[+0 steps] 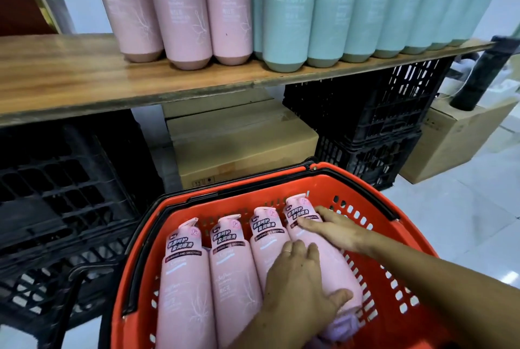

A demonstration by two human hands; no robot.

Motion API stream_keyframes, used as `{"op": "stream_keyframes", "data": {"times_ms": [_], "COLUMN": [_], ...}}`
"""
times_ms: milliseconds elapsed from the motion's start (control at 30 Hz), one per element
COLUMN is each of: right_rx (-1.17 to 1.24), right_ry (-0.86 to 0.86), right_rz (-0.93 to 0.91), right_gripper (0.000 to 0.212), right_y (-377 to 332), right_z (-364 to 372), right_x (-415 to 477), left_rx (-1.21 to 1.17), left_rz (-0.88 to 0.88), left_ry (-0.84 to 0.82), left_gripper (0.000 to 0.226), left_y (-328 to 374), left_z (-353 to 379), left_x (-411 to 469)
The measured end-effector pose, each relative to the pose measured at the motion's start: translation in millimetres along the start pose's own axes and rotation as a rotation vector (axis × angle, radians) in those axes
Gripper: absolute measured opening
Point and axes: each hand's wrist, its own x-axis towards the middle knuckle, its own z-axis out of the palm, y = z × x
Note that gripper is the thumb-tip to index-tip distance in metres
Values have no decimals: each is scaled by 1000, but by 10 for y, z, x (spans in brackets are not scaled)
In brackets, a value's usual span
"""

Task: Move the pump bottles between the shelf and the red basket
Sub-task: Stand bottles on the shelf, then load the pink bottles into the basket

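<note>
Head view
Basket: red plastic basket (365,196) with black handles, below the shelf front.
Contents: four pink pump bottles (183,292) lying side by side inside.
Left hand (298,284): grasping the rightmost bottle (323,263) low on its body.
Right hand (334,229): released, fingers laid across that bottle's shoulder.
Shelf: wooden plank shelf (84,73) carrying upright pink bottles (185,11) and mint-green bottles (287,11).

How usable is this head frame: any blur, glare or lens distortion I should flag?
Head view: strong wide-angle bend, the shelf board bows and the shelf bottles fan outward; their labels are soft, while print on the basket bottles reads sharply; left black crate smeared; mild sheen on the board; floor at right washed out.
</note>
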Motion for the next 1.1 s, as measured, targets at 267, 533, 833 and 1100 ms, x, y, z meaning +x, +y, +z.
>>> {"op": "stream_keyframes", "data": {"times_ms": [267,533,833,1100], "right_rx": [-270,-104,142,186], "right_ry": [154,520,569,645], "right_rz": [-61,-601,-778,-702], "right_gripper": [72,31,18,36], "right_y": [-133,-1550,-3002,-3433], "right_z": [-228,-494,-452,-493], "right_x": [-51,-214,23,186], "left_rx": [-210,-488,-475,-321], "left_rz": [86,32,-249,-157], "left_ry": [337,1005,868,833], "left_gripper": [37,17,109,95], "left_y": [-326,-953,-1449,-1393], "left_z": [-975,-2758,-3297,-3249], "left_x": [24,662,1405,1396]}}
